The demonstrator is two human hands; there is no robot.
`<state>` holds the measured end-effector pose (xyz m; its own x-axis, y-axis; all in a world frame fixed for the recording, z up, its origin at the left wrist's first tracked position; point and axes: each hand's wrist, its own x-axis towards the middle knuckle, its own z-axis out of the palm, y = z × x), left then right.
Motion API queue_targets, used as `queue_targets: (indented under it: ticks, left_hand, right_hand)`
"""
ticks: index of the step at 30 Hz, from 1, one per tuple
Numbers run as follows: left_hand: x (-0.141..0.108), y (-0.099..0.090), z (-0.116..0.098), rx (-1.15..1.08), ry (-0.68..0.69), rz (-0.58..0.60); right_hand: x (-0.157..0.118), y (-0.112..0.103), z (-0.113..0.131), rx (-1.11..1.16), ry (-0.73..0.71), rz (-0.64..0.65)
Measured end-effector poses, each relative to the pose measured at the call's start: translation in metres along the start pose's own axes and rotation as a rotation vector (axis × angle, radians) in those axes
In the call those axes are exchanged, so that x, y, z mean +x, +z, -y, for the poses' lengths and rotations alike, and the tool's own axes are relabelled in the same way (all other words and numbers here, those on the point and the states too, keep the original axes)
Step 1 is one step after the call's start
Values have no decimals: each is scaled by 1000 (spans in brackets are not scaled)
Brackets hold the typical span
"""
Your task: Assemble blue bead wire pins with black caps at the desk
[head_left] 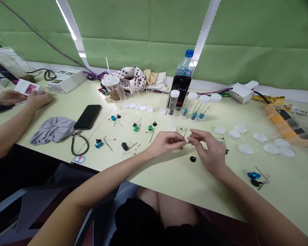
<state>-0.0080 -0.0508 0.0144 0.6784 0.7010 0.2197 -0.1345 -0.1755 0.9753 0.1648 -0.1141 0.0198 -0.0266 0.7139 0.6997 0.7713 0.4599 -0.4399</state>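
Wire (185, 133), light and probably springy, rises from the left grip (166, 141), pinched around it above the table (156, 171). The right grip (210, 150) bunches close by, its hold unclear; such slim metal likely bends easily, favoring light fingertip pressure along its shank.

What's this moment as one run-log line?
left hand: pinching metal rod; right hand: fingertips beside it, grip unclear; black disc: on table; timer phone: before bottle

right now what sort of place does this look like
Probably a small-parts assembly workbench: sorted metal pins beside a blue part, capped clear tubes holding parts, and loose white caps.
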Motion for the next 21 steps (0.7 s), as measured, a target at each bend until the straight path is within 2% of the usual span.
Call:
queue_targets:
  ticks: [5, 9, 14, 21]
  left_hand:
    - [0, -1, -2, -19, 13, 6]
    - [0, -1, -2, -40, 18, 0]
    - [0, 0, -1, -60, 27, -22]
    - [2, -4, 0, -78, 73, -74]
  right_hand:
    - [6, -1, 1, 432, 371, 83]
    - [10, -1, -1, 615, 529, 128]
    - [9, 2, 1, 577, 553, 182]
    - [3, 5, 10, 312, 423, 324]
